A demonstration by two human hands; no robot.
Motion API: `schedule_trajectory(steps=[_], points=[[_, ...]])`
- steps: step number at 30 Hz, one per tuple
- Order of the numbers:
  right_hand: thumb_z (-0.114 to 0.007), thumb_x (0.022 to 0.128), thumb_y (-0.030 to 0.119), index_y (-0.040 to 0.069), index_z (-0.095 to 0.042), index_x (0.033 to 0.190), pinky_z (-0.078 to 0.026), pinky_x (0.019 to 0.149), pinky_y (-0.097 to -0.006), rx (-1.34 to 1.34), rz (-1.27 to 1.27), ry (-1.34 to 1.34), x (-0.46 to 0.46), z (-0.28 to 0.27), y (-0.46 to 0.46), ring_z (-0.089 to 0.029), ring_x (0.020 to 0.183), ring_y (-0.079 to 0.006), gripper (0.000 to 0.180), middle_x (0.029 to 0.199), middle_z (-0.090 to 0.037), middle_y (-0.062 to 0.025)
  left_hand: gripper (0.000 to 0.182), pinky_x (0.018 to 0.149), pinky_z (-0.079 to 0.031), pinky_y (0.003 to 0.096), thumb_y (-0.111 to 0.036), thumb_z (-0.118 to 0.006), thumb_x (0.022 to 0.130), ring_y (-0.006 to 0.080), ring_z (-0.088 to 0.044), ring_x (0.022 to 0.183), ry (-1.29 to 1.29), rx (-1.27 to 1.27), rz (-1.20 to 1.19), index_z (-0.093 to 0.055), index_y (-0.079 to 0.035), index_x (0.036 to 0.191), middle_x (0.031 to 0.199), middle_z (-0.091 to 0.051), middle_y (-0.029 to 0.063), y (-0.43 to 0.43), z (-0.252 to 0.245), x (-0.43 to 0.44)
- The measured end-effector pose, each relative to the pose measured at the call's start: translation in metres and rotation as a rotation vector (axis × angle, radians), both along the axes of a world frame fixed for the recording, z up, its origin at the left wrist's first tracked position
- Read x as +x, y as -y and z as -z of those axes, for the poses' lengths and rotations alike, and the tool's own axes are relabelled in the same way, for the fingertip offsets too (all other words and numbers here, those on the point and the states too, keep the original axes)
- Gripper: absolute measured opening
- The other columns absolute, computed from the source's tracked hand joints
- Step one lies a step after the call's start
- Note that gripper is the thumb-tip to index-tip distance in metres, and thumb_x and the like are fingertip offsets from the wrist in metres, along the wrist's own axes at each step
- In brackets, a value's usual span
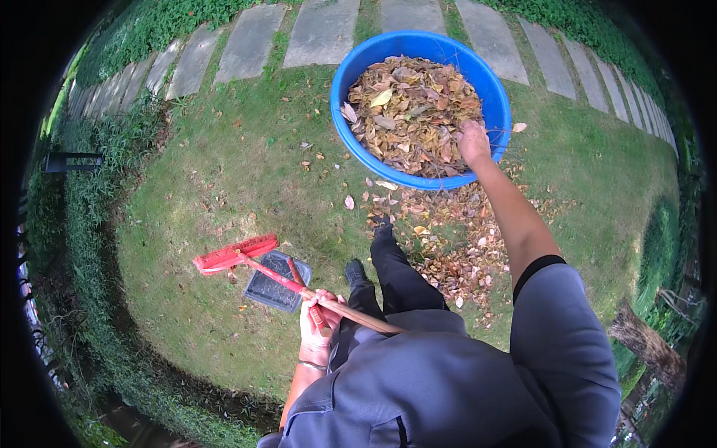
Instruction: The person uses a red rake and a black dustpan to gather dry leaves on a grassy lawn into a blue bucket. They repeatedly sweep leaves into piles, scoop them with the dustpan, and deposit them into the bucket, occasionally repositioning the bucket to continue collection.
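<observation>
My left hand [318,323] grips the wooden handle [367,320] of a red-bristled push broom [236,254] together with the red handle of a dark plastic dustpan [273,288]. Both tools hang to the left of my legs, over the grass. A large round blue plastic tub [496,98] stands in front of me, heaped with dry brown leaves [411,115]. Inside its right side, my right hand [474,143] reaches down onto the leaves. Thin twigs [498,131] stick out beside that hand over the rim. Its fingertips are partly hidden, so I cannot tell whether they hold anything.
Loose fallen leaves [476,246] lie scattered on the lawn [185,313] between the tub and my right side. Beyond the tub runs a path of stone slabs [322,33]. A hedge [92,269] borders the left, and a tree trunk [647,344] appears at right.
</observation>
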State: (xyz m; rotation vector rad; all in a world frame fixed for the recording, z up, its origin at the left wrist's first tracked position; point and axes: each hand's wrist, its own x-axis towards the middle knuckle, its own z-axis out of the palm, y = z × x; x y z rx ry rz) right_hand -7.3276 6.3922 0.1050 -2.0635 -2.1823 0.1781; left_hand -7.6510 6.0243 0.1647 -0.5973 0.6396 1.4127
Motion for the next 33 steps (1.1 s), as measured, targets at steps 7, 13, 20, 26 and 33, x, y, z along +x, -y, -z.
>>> schedule_trajectory(steps=[7, 13, 20, 26, 33], points=[[-0.047, 0.078, 0.011, 0.006, -0.053, 0.098, -0.038, 0.085, -0.0405, -0.207, -0.191, 0.293, 0.003, 0.004, -0.039, -0.052, 0.097, -0.0294, 0.022, 0.099, -0.057, -0.0131, 0.01, 0.087, -0.039, 0.0402, -0.007, -0.054, 0.073, 0.016, -0.052, 0.074, -0.091, -0.134, -0.113, -0.046, -0.006, 0.079, 0.072, -0.049, 0.0018, -0.017, -0.016, 0.011], [-0.049, 0.085, 0.03, 0.01, -0.052, 0.096, -0.047, 0.07, -0.0405, -0.126, -0.261, -0.097, 0.004, -0.034, 0.03, -0.056, 0.084, -0.0297, 0.023, 0.091, -0.056, -0.0117, 0.012, 0.084, -0.041, 0.0394, -0.009, -0.055, 0.072, 0.0175, -0.052, 0.073, -0.093, -0.069, -0.151, -0.047, -0.004, 0.079, 0.072, -0.049, 0.0037, -0.03, -0.025, 0.02], [-0.06, 0.075, 0.024, 0.007, -0.053, 0.105, -0.043, 0.083, -0.0378, -0.326, -0.19, 0.218, -0.038, 0.023, 0.053, -0.054, 0.095, -0.0274, 0.036, 0.106, -0.055, -0.0149, 0.022, 0.082, -0.041, 0.0388, -0.006, -0.054, 0.073, 0.0159, -0.05, 0.073, -0.11, -0.056, -0.16, -0.05, -0.013, 0.093, 0.072, -0.048, 0.0029, -0.036, -0.015, 0.024], [-0.047, 0.077, 0.019, 0.009, -0.062, 0.091, -0.044, 0.081, -0.0369, -0.492, -0.392, 0.282, -0.024, -0.046, 0.009, -0.055, 0.092, -0.0258, 0.022, 0.089, -0.062, -0.01, 0.02, 0.08, -0.043, 0.0401, -0.006, -0.054, 0.072, 0.0162, -0.051, 0.073, -0.087, -0.016, -0.167, -0.05, -0.013, 0.09, 0.071, -0.048, 0.0036, -0.043, -0.016, 0.028], [-0.047, 0.084, 0.021, 0.004, -0.056, 0.089, -0.045, 0.066, -0.0368, -0.919, -0.421, 0.066, 0.022, -0.194, -0.046, -0.057, 0.07, -0.0248, 0.02, 0.075, -0.059, -0.0124, 0.011, 0.08, -0.043, 0.0385, -0.006, -0.055, 0.071, 0.0165, -0.05, 0.071, -0.109, 0.002, -0.122, -0.048, -0.011, 0.077, 0.071, -0.048, 0.0027, -0.058, -0.013, 0.034]])
